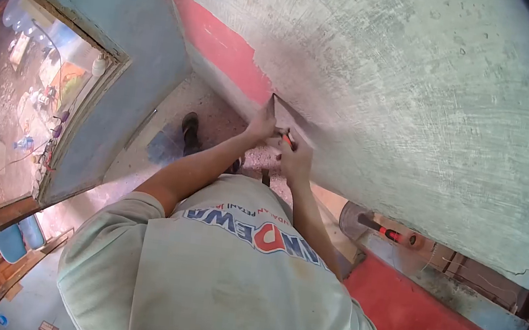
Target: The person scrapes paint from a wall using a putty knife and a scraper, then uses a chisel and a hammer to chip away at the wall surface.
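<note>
In front of me stands a wall (407,97), mostly bared to a scratched pale grey-green, with a strip of pink paint (226,50) left beside my hands. My right hand (296,162) is closed around the red and black handle (288,140) of a scraper. My left hand (261,126) is higher and closer to the pink edge, its fingers pressed together at the scraper's front part. A dark pointed tip (273,97) touches the wall at the lower end of the pink strip. The rest of the blade is mostly hidden by my fingers.
Pink flakes (262,159) litter the floor near my shoe (190,122). At right, a tool with a red and black handle (391,234) lies on a ledge above a red surface (405,310). A blue wall (138,61) with a window opening stands left; blue chairs (12,244) are lower left.
</note>
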Demonstrator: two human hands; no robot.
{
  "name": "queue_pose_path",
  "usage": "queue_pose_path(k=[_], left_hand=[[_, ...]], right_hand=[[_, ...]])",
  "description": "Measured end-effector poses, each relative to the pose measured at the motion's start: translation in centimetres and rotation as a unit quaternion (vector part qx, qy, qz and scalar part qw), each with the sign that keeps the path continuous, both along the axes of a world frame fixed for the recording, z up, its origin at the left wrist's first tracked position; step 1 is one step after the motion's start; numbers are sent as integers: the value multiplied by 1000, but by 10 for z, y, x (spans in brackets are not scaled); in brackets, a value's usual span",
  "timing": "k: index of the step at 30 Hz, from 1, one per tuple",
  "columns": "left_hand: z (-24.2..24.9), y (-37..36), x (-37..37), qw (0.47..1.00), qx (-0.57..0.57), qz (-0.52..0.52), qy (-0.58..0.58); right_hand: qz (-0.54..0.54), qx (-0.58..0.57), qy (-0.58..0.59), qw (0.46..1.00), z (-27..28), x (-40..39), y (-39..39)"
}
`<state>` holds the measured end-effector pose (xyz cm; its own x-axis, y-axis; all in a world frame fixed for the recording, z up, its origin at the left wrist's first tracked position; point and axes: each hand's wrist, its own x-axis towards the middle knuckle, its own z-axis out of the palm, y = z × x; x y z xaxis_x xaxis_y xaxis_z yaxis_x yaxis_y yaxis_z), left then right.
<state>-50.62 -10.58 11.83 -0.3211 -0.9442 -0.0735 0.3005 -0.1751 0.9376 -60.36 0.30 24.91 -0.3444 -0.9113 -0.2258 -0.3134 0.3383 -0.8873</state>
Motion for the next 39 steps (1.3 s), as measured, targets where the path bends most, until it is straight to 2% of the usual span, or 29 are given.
queue_pose_path(k=[3, 6, 8, 9, 10, 11, 12, 13, 15, 17, 19, 21, 24, 26, 28, 30, 31, 33, 34, 35, 37, 39], left_hand=[[-34, -24, 18, 990, 31, -32, -137], [41, 2, 14, 991, 115, -25, 56], [-3, 4, 3, 994, -61, 19, -90], [-30, 4, -2, 974, -150, 39, -163], [-52, -6, 0, 975, -132, -2, -178], [-73, -22, 5, 974, -114, -45, -192], [-66, -23, 7, 982, -66, -69, -166], [-59, -24, 10, 986, -17, -90, -141], [17, -17, 24, 987, 140, -84, -7], [16, -5, 14, 998, 38, -53, 6], [42, 13, 1, 993, -81, -13, -83], [28, 4, 2, 997, -74, -10, -33], [-30, -17, 9, 998, -2, -54, -21], [35, -21, 36, 981, 97, -106, -132], [63, -4, 18, 992, 109, -59, 2], [41, 7, -2, 995, -78, 5, 60], [27, 4, -3, 997, -57, -7, 60], [1, -7, -2, 997, -15, -42, 59], [7, -10, 4, 996, 34, -68, 49], [13, -14, 11, 992, 82, -93, 38], [66, -23, 38, 961, 234, -150, -4], [43, -18, 31, 985, 132, -107, 24]], right_hand=[[24, 19, 33, 999, -32, 1, -20], [14, 3, 34, 999, -21, 4, -1], [-2, 26, 3, 1000, 5, 8, 5], [-18, 53, -28, 998, 16, 11, 2], [-37, 81, -58, 994, 21, 13, 1], [-16, 65, -35, 997, 1, 11, -7], [4, 49, -10, 999, -35, 5, -21], [11, 33, -7, 999, -44, 3, -22], [13, -1, -22, 1000, -48, 2, -17], [-20, -9, -79, 997, -18, 11, 2], [-71, 10, -151, 986, 35, 16, 20], [-34, 22, -111, 993, 27, 13, 10], [2, 66, -85, 994, 21, 17, -14], [-3, 75, -91, 993, 21, 17, -17], [-40, 54, -111, 992, 19, 19, -2], [-34, 3, -81, 996, 11, 4, 16], [-31, -23, -66, 997, 14, 1, 18], [-21, 18, -98, 995, 28, 6, 7], [-18, 36, -113, 993, 34, 9, -4], [17, 50, -62, 997, 28, 9, -15], [7, 22, -47, 999, -9, 19, -26], [34, -15, -22, 999, -11, 21, -24]])
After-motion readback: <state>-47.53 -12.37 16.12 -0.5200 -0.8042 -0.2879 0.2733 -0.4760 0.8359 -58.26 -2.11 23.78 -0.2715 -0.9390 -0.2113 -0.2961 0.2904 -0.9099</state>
